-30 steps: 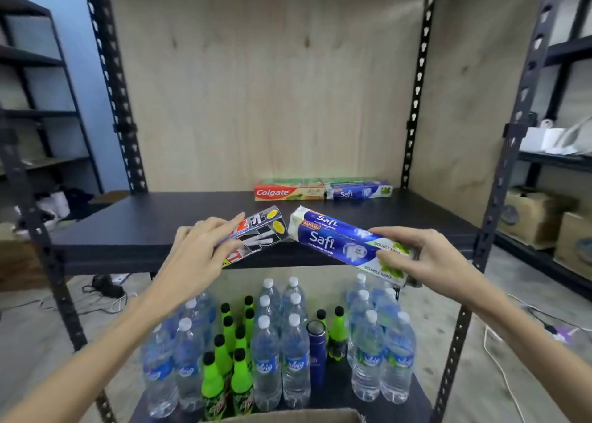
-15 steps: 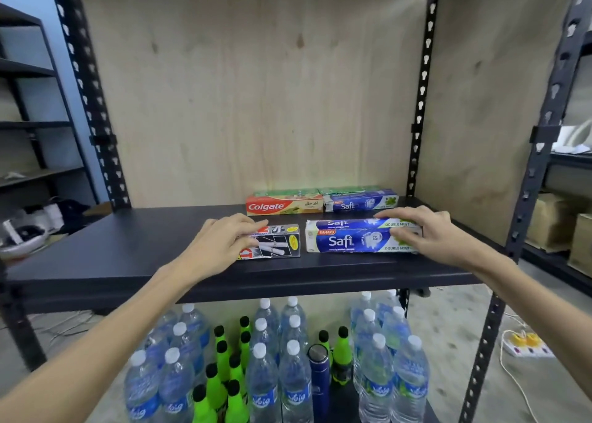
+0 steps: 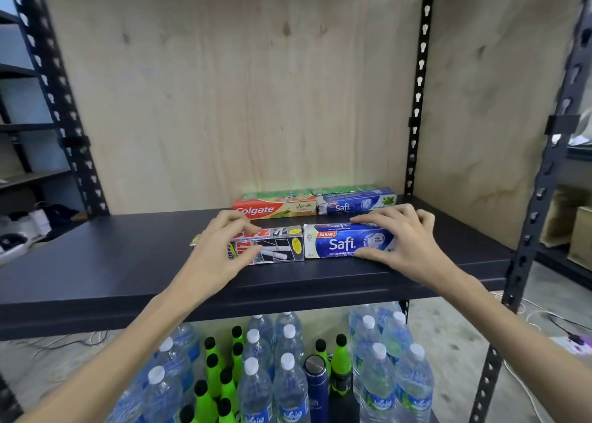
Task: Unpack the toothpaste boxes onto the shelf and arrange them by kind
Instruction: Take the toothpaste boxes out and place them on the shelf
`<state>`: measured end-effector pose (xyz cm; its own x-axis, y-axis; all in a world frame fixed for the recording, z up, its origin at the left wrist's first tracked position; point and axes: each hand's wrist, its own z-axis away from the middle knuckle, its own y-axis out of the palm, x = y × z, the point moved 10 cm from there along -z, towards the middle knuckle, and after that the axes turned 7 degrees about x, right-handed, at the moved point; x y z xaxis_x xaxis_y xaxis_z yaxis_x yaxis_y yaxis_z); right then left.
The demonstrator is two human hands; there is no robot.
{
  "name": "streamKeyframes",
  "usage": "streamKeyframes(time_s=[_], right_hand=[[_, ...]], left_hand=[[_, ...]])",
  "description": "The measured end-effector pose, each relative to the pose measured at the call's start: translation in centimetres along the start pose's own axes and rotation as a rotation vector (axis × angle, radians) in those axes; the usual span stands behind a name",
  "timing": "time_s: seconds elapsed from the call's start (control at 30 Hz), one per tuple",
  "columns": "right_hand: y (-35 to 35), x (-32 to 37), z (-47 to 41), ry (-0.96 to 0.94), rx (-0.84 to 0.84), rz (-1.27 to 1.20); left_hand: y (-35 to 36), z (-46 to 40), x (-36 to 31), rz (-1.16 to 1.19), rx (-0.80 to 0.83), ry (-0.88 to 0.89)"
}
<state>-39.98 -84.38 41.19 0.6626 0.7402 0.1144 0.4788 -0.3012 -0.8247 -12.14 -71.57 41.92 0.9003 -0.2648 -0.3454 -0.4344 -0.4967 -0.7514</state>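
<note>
A black, red and silver toothpaste box [image 3: 278, 246] lies on the dark shelf [image 3: 112, 262], and my left hand [image 3: 221, 249] grips its left end, fingers over the top and thumb on the front. Right beside it lies a blue Safi box [image 3: 339, 241]; my right hand [image 3: 403, 240] grips its right end the same way. The two boxes sit end to end, almost touching. Behind them, against the plywood back, a red Colgate box [image 3: 272, 208] and a second blue Safi box [image 3: 355, 202] lie side by side, with green boxes behind those.
Black slotted uprights [image 3: 418, 102] frame the shelf; plywood panels close its back and right side. Below stand several water bottles [image 3: 288, 381], green bottles [image 3: 214, 374] and a dark flask [image 3: 315, 381]. Cardboard boxes [image 3: 579, 230] sit on the rack at right.
Both hands carried the boxes from the air onto the shelf and laid them flat, end to end. The view has moved closer since.
</note>
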Motion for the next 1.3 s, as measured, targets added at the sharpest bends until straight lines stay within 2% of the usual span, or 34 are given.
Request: streamKeyframes(time_s=[0.13, 0.47, 0.77, 0.87, 1.2, 1.3], right_hand=[[0.8, -1.6, -1.1, 0.052, 0.026, -0.098], [3.8, -6.0, -6.2, 0.152, 0.076, -0.136], [6.6, -9.0, -10.6, 0.182, 0.065, -0.193], [7.3, -9.8, -11.4, 0.176, 0.075, -0.212], [7.0, -8.9, -11.0, 0.135, 0.022, -0.116], [5.7, -8.1, -10.0, 0.147, -0.038, -0.060]], left_hand=[[0.5, -1.4, 0.6, 0.020, 0.011, -0.007], [4.0, -7.1, 3.5, -0.014, 0.087, 0.016], [6.3, -11.7, 6.6, -0.056, 0.042, 0.017], [6.8, -12.7, 7.5, -0.158, 0.004, 0.031], [6.9, -12.4, 6.6, -0.286, 0.007, 0.013], [6.5, -11.6, 5.6, -0.308, 0.013, -0.007]])
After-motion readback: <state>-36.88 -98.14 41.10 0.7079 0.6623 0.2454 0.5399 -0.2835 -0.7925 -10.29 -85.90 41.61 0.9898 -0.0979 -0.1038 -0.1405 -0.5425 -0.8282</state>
